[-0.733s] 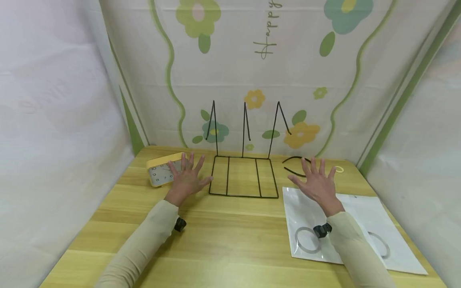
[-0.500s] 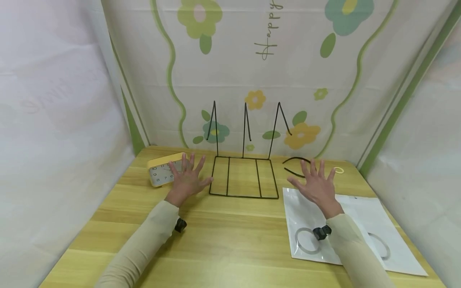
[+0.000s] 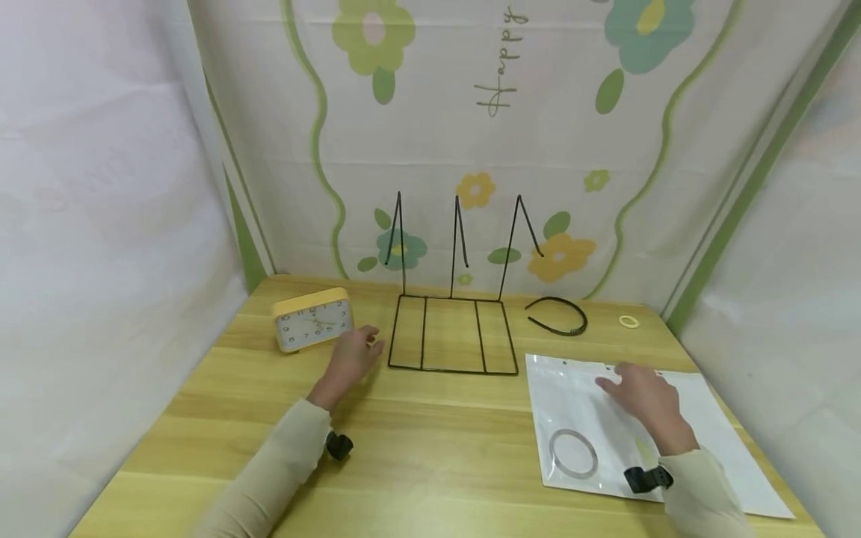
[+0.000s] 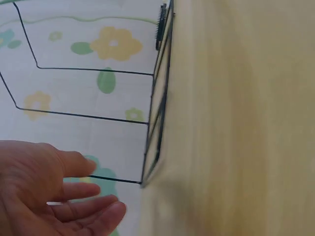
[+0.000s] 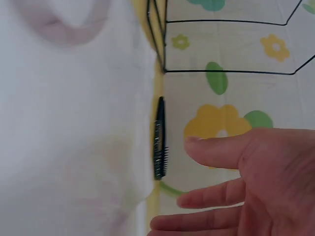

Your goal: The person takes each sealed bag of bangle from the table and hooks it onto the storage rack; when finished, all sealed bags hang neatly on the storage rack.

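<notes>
My left hand hovers over the table between a yellow-framed clock and a black wire rack. Its fingers are loosely bent and hold nothing. In the left wrist view, the left hand partly covers the rack's lowest wire. On the right, my right hand is above white plastic bags, thumb apart from the fingers, with nothing in its grasp; I cannot tell whether it touches them. A black toothed headband lies beyond the bags; the right wrist view shows this headband edge-on.
A small pale yellow ring lies at the table's back right. The rack's three upright hooks stand close to the flowered back cloth. White cloth walls flank the wooden table on both sides.
Both hands were spread flat in the air; their fingers have now relaxed and bent. They have come down and nearer, the right one shifting right over the bags. Clock and headband are now uncovered.
</notes>
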